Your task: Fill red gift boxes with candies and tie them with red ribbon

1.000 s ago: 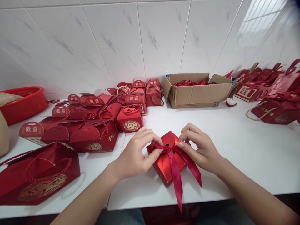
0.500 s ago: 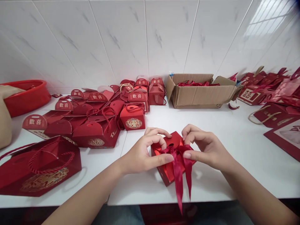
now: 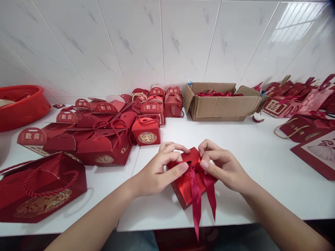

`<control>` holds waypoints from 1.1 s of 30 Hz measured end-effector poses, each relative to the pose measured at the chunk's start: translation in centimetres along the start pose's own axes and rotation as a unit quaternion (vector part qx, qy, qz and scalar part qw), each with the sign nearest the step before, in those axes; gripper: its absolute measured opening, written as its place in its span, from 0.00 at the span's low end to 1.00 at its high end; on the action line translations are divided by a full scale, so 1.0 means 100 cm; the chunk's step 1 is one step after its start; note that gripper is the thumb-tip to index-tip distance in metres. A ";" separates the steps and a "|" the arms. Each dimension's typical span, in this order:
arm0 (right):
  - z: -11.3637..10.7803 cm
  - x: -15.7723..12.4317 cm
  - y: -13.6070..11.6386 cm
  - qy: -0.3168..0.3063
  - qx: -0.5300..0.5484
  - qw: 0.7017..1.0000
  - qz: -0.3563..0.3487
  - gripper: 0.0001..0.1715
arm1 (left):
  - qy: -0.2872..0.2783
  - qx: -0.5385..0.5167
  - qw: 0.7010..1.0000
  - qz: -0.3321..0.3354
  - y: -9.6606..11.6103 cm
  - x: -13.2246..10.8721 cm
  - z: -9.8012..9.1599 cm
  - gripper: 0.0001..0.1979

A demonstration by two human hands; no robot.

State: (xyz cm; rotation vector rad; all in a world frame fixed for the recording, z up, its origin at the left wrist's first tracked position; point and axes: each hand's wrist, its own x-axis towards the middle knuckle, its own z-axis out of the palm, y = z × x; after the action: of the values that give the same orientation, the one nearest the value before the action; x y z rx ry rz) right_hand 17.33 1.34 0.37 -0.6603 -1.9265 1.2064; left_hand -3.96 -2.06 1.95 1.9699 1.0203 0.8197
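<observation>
A small shiny red box sits near the table's front edge, between my hands. A dark red ribbon is tied over its top, and two tails hang down the front, one past the table edge. My left hand pinches the ribbon's left side between thumb and forefinger, its other fingers at the box's back left. With thumb and forefinger my right hand pinches the right side of the ribbon, by the box's right corner. The knot is partly covered by the fingertips.
Several red gift boxes with cord handles crowd the left side of the white table. Behind stands a cardboard box of red ribbons. A red basin is at far left; more boxes lie at right.
My left thumb has moved up and left on the ribbon, and my right fingers have shifted slightly left. The ribbon tails have spread apart. The person's sleeve at far left has mostly gone from view.
</observation>
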 end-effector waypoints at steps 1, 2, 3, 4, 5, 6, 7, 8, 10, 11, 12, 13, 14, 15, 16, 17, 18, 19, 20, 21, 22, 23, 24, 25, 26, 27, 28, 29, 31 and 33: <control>0.001 0.000 0.000 0.002 -0.003 1.000 -0.002 0.19 | 0.012 -0.004 1.000 0.003 0.001 0.000 0.001 0.13; 0.002 0.001 0.000 0.002 -0.006 1.000 -0.004 0.19 | 0.026 -0.010 1.000 0.008 0.001 0.001 0.003 0.13; 0.003 0.002 -0.001 0.000 -0.007 1.000 -0.006 0.20 | 0.041 -0.016 0.999 0.013 0.002 0.002 0.004 0.13; 0.004 0.002 -0.001 -0.001 -0.007 1.000 -0.008 0.20 | 0.056 -0.024 0.998 0.015 0.003 0.002 0.006 0.13; 0.004 0.002 -0.001 0.001 -0.005 1.000 -0.009 0.20 | 0.072 -0.031 0.997 0.014 0.003 0.003 0.007 0.13; 0.005 0.003 -0.002 0.004 0.000 1.000 -0.009 0.20 | 0.086 -0.036 0.996 0.014 0.003 0.003 0.008 0.14; 0.005 0.003 -0.002 0.006 0.005 1.000 -0.008 0.20 | 0.094 -0.039 0.995 0.013 0.004 0.003 0.010 0.15; 0.005 0.002 -0.002 0.007 0.011 1.000 -0.006 0.20 | 0.100 -0.041 0.994 0.015 0.003 0.003 0.011 0.16; 0.005 0.001 -0.002 0.008 0.016 1.000 -0.002 0.20 | 0.097 -0.040 0.994 0.021 0.003 0.003 0.013 0.19; 0.005 0.001 -0.001 0.006 0.014 1.000 -0.001 0.20 | 0.093 -0.038 0.995 0.023 0.002 0.003 0.014 0.21; 0.005 0.000 -0.001 0.005 0.009 1.000 -0.003 0.20 | 0.091 -0.035 0.995 0.022 0.002 0.003 0.015 0.22; 0.005 0.000 0.000 0.005 0.002 1.000 -0.006 0.20 | 0.093 -0.030 0.995 0.020 0.001 0.003 0.016 0.23; 0.005 0.000 0.000 0.008 -0.005 1.000 -0.010 0.20 | 0.098 -0.024 0.995 0.017 0.001 0.002 0.017 0.23; 0.005 0.000 0.000 0.010 -0.014 1.000 -0.013 0.19 | 0.103 -0.018 0.994 0.015 0.000 0.002 0.017 0.24; 0.006 0.000 0.000 0.013 -0.024 1.000 -0.015 0.19 | 0.109 -0.011 0.994 0.015 0.000 0.002 0.018 0.24; 0.006 0.000 0.000 0.016 -0.035 0.999 -0.016 0.19 | 0.113 -0.005 0.993 0.015 -0.001 0.002 0.018 0.24; 0.006 0.000 0.000 0.019 -0.045 0.999 -0.017 0.19 | 0.115 0.000 0.993 0.016 -0.001 0.001 0.018 0.24; 0.006 0.000 -0.001 0.021 -0.055 0.998 -0.016 0.19 | 0.116 0.005 0.993 0.018 -0.001 0.001 0.018 0.24; 0.005 -0.001 -0.001 0.024 -0.064 0.998 -0.016 0.19 | 0.115 0.010 0.993 0.021 -0.002 0.001 0.018 0.25; 0.005 -0.001 -0.001 0.028 -0.074 0.997 -0.016 0.19 | 0.114 0.013 0.993 0.026 -0.002 0.001 0.018 0.25; 0.005 -0.001 -0.002 0.034 -0.084 0.996 -0.017 0.19 | 0.114 0.016 0.993 0.034 -0.002 0.001 0.018 0.25; 0.004 -0.001 -0.002 0.040 -0.095 0.995 -0.018 0.19 | 0.113 0.020 0.992 0.043 -0.002 0.002 0.018 0.25; 0.003 -0.001 -0.002 0.046 -0.107 0.993 -0.021 0.18 | 0.113 0.026 0.992 0.052 -0.003 0.002 0.017 0.25; 0.003 0.000 -0.002 0.052 -0.118 0.991 -0.025 0.17 | 0.113 0.032 0.991 0.061 -0.003 0.002 0.017 0.25; 0.003 0.000 -0.002 0.057 -0.127 0.990 -0.031 0.17 | 0.115 0.039 0.990 0.069 -0.003 0.003 0.017 0.25; 0.002 0.000 -0.002 0.061 -0.132 0.989 -0.036 0.16 | 0.117 0.045 0.989 0.076 -0.004 0.003 0.017 0.25; 0.002 0.001 -0.002 0.065 -0.132 0.988 -0.039 0.16 | 0.120 0.048 0.988 0.080 -0.004 0.003 0.017 0.25; 0.002 0.001 -0.001 0.065 -0.125 0.989 -0.040 0.16 | 0.122 0.046 0.988 0.082 -0.004 0.002 0.017 0.25; 0.001 0.001 0.000 0.055 -0.085 0.994 -0.030 0.16 | 0.123 0.028 0.989 0.080 -0.004 0.002 0.017 0.25; 0.000 0.000 0.003 0.030 -0.013 0.999 -0.010 0.15 | 0.119 0.000 0.990 0.070 -0.004 0.001 0.015 0.25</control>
State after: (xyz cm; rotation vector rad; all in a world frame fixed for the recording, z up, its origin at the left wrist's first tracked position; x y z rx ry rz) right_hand 17.35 1.49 0.09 -0.6812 -1.8969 1.1392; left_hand -2.87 -2.29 0.85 1.9941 1.0240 1.1547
